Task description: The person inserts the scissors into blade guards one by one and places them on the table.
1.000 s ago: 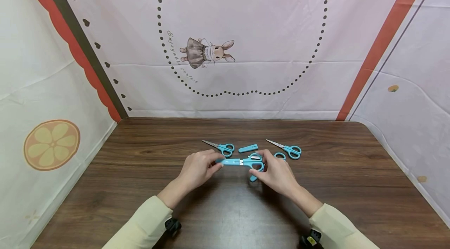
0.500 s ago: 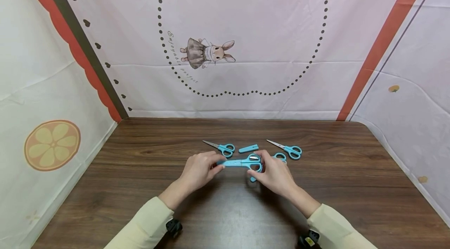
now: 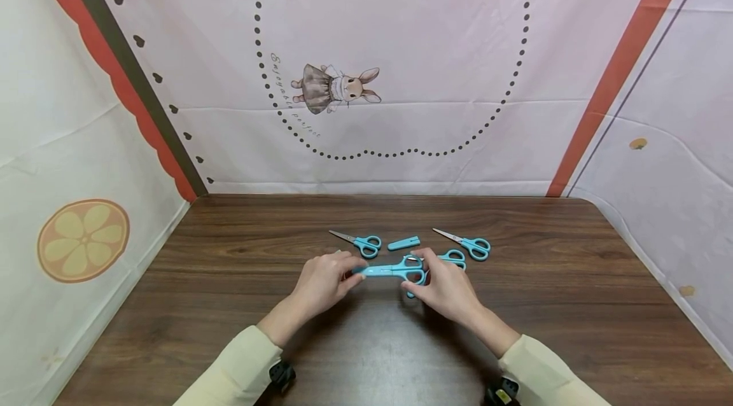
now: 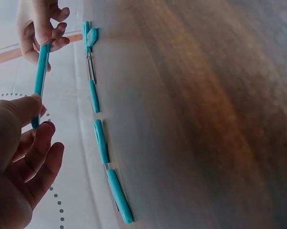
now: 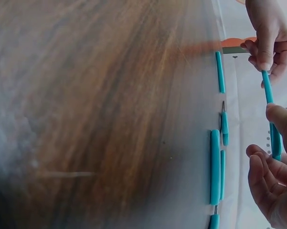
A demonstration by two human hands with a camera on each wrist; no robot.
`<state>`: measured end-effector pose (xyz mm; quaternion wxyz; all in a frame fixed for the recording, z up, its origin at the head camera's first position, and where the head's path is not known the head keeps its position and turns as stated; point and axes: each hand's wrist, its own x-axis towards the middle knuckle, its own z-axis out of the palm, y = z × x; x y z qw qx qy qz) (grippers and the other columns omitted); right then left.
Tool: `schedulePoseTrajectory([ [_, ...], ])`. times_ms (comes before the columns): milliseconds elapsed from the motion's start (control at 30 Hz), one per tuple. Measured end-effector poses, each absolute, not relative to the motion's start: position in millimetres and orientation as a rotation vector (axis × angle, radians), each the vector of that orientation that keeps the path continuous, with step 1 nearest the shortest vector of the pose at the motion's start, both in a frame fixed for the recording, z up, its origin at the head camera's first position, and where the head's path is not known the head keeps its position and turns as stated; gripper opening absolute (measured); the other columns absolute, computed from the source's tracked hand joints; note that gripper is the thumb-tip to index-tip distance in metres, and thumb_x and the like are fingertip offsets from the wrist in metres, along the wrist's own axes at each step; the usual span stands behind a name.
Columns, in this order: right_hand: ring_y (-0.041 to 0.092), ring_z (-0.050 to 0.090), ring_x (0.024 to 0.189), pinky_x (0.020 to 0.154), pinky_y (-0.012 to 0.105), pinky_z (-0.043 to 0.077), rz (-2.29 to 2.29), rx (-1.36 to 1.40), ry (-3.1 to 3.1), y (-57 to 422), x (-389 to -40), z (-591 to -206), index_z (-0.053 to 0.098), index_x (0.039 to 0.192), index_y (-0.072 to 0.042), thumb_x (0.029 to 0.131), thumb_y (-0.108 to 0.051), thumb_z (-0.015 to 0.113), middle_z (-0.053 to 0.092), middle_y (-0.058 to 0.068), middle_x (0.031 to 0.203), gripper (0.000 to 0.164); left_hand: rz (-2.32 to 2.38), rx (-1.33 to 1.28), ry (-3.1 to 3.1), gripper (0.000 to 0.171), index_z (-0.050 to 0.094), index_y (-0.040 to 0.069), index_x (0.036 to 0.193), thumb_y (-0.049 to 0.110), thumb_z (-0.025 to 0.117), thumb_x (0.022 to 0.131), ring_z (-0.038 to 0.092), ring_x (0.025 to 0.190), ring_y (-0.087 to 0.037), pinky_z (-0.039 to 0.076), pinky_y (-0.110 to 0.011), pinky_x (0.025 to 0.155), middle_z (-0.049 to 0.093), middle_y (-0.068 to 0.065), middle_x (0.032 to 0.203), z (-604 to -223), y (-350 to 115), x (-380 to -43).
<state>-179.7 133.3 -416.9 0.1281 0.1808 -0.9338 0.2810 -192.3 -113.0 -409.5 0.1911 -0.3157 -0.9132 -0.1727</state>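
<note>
Over the middle of the table, both hands hold one pair of scissors (image 3: pixel 408 271) level above the wood. A light-blue sheath (image 3: pixel 378 271) covers its blades and meets the blue handles. My left hand (image 3: pixel 324 280) pinches the sheath's tip between thumb and fingers. On the other side, my right hand (image 3: pixel 449 285) grips the handle loops by their outer edges. The left wrist view shows the sheathed scissors (image 4: pixel 42 71) edge-on between the two hands. Another pair of scissors (image 3: pixel 455 256) lies partly hidden behind the right hand, and a blue sheath (image 3: pixel 410 294) shows below the held handles.
Further back on the brown table (image 3: pixel 275 228) lie bare-bladed scissors (image 3: pixel 366 245) at left, a loose blue sheath (image 3: pixel 403 243) in the middle, and more bare-bladed scissors (image 3: pixel 476 248) at right. A printed cloth wall (image 3: pixel 435 75) rises behind the table.
The right hand has moved slightly left, bringing the handles against the sheath; the pale gap between them has gone. The held scissors sit slightly lower in the view. The scissors on the table stay put.
</note>
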Motion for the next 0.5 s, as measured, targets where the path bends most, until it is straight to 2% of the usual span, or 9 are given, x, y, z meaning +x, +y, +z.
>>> schedulePoseTrajectory([
  [500, -0.001, 0.039, 0.047, 0.042, 0.019, 0.032, 0.771, 0.573, -2.737, 131.5, -184.4, -413.0, 0.054, 0.116, -0.013, 0.074, -0.039, 0.075, 0.047, -0.015, 0.06, 0.054, -0.528, -0.855, -2.585, 0.014, 0.071, 0.025, 0.095, 0.027, 0.072, 0.08, 0.043, 0.053, 0.003, 0.033, -0.015, 0.044, 0.055, 0.016, 0.068, -406.6, -118.7, -194.8],
])
